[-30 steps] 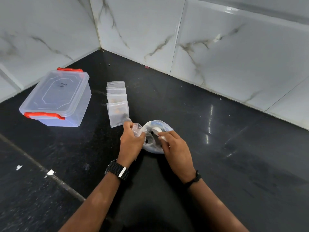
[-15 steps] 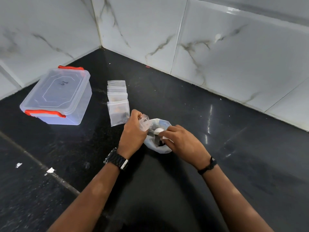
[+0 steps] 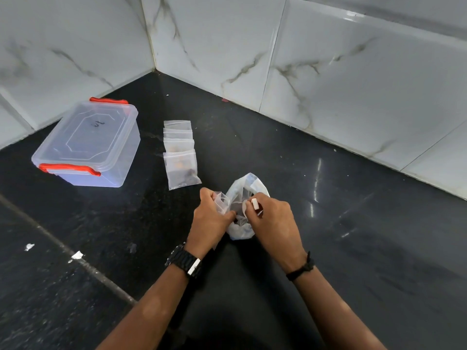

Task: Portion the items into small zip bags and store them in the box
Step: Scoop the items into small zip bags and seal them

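The black stone counter (image 3: 328,248) runs into a corner of white marble-look wall tiles (image 3: 353,84). Taking the clear lidded plastic box (image 3: 88,142) with its 2 red clasps as the landmark, it sits closed at the far left of the counter, close to the left wall. Just to the right of the box lies a row of 4 small zip bags (image 3: 180,152), overlapping one another in a line; the nearest one holds some dark bits, the rest are hard to read. Further right of the box and nearer the person, a larger crumpled clear bag (image 3: 242,195) stands open on the counter with dark pieces inside. The left hand (image 3: 211,221), black watch (image 3: 185,262) on its wrist, pinches a small empty zip bag (image 3: 222,200) beside that larger bag. The right hand (image 3: 273,221), a black band (image 3: 302,269) on its wrist, pinches a small white piece (image 3: 255,203) at the bag's mouth.
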